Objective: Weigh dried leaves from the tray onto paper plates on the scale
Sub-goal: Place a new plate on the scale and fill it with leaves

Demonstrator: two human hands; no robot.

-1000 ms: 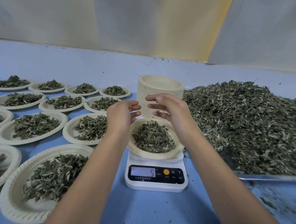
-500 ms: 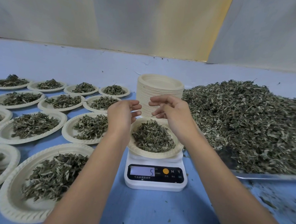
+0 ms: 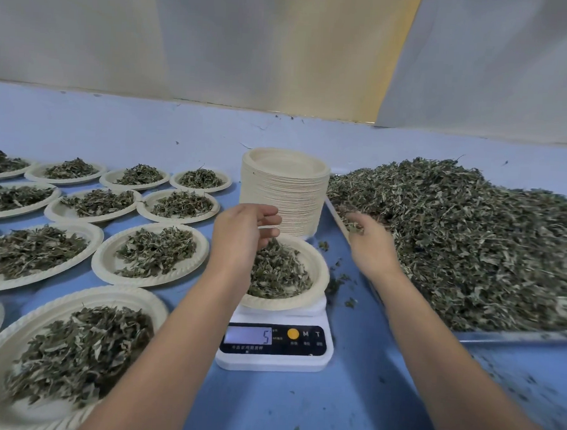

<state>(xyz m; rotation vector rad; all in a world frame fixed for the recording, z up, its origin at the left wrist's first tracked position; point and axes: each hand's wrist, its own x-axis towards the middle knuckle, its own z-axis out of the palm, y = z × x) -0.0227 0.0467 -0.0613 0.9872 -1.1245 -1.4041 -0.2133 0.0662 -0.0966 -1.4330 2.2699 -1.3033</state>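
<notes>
Right hand (image 3: 369, 244) pinching crumbly dried leaves (image 3: 354, 228) at tray (image 3: 512, 335) edge, left hand (image 3: 241, 235) relaxed above round paper plate (image 3: 319, 272)

Herb-portioning workroom: scale (image 3: 274, 359), tray (image 3: 512, 337) heaped with leaves (image 3: 471, 241), many filled plates (image 3: 104, 261) (blue worktable (image 3: 364, 400))

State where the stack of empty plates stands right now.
Head view: the plate stack stands mid-table, directly behind the scale, with the leaf tray close on its right and filled plates to its left.
</notes>
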